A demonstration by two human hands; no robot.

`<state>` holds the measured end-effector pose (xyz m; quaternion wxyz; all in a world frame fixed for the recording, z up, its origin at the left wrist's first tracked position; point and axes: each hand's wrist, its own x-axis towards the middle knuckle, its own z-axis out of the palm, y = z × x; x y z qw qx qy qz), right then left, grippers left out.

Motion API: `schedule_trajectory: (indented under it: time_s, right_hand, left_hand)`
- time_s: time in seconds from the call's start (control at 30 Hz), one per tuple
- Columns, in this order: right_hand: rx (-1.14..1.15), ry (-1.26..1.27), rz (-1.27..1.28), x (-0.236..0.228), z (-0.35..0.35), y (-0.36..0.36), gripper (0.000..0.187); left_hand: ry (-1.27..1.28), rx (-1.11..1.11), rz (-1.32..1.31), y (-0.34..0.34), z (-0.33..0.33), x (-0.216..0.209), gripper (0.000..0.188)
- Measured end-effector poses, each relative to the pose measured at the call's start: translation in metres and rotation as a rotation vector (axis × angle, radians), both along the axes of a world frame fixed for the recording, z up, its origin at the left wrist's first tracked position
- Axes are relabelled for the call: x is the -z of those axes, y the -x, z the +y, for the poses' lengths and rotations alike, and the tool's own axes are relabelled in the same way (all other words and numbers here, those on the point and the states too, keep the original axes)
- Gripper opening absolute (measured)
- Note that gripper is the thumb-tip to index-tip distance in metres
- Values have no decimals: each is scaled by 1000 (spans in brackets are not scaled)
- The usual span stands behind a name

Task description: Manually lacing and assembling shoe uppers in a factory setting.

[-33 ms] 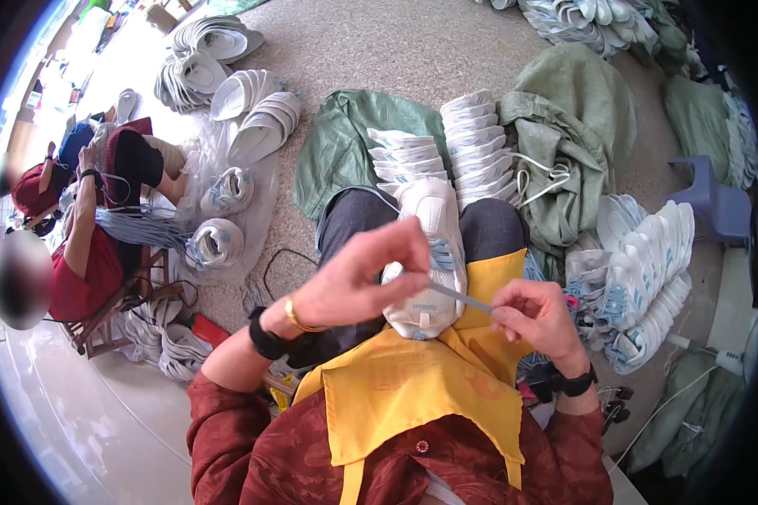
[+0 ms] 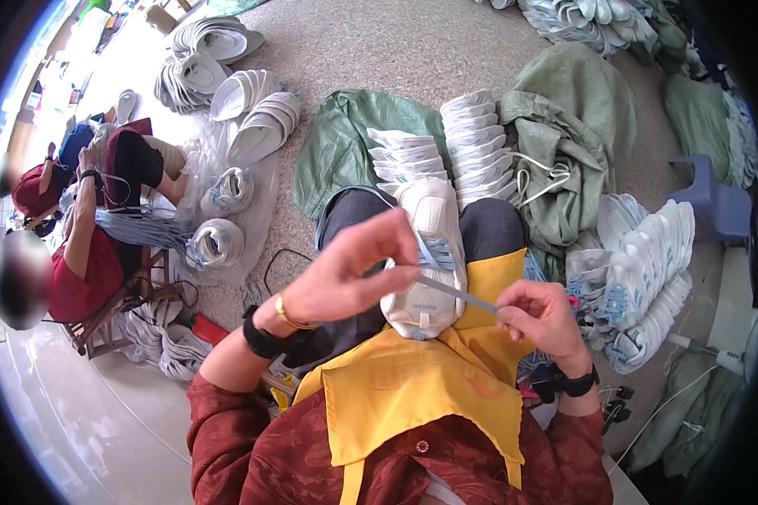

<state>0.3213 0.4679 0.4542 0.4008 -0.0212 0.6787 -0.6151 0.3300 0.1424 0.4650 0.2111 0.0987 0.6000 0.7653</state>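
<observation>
A white shoe upper [image 2: 429, 204] with light-blue lacing [image 2: 435, 252] lies across my lap, between my knees. My left hand [image 2: 364, 265] is closed in a pinch over its left side, holding one part of a flat grey-blue shoelace [image 2: 459, 293]. That lace runs taut across the shoe to my right hand [image 2: 539, 313], whose thumb and forefinger grip it near its end. My left fingers partly cover the shoe's lacing. Beneath the shoe and my right hand spreads a yellow apron [image 2: 429, 383].
Stacked white shoe uppers [image 2: 480, 151] stand beyond my knees beside green sacks [image 2: 556, 126]. More laced uppers [image 2: 640, 269] are piled at right near a blue plastic stool [image 2: 712, 202]. At left, two people [image 2: 80, 261] sit near a bundle of light-blue laces [image 2: 139, 227].
My left hand has shifted slightly left, uncovering more of the blue lacing. The lace stays stretched between both hands, and my right hand has hardly moved.
</observation>
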Motion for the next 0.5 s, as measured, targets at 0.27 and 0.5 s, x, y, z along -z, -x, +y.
schedule_trajectory:
  time_s: [0.27, 0.5]
  right_hand:
    - [82, -92, 15, 30, 54, -12, 11]
    - [93, -146, 4, 37, 61, -22, 13]
  left_hand:
    - [-118, -127, -20, -3, -45, 9, 21]
    - [-20, -264, -28, -4, -51, 4, 24]
